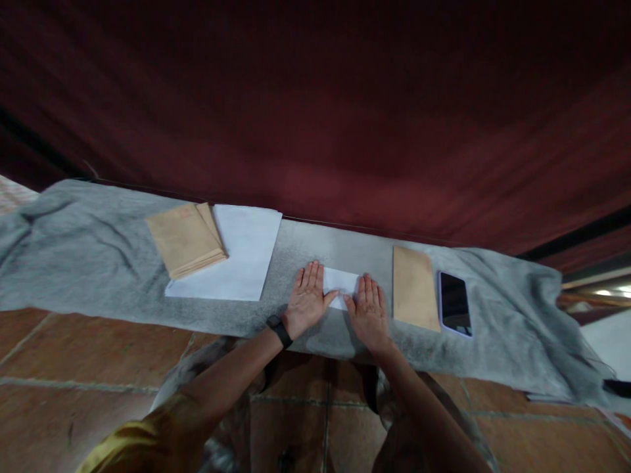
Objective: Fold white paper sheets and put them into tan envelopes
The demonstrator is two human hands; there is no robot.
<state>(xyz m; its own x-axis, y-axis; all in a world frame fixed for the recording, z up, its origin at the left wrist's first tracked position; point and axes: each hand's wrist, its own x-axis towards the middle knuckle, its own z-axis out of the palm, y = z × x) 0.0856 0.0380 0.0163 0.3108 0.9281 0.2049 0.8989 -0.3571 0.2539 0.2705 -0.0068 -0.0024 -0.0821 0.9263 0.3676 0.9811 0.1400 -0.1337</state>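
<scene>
A small white sheet of paper, apparently folded, lies flat on the grey cloth between my hands. My left hand rests palm down over its left end, fingers stretched out and thumb pointing inward. On the right end lies my right hand, also flat with its fingers extended. The two thumbs come close to each other over the paper. Parts of the sheet are hidden under both hands. A single brown envelope lies just right of my right hand.
Left of my hands a stack of white paper carries several brown envelopes on its left part. A phone with a dark screen lies at the right. Grey cloth covers the narrow surface; a dark red curtain-like sheet rises behind it.
</scene>
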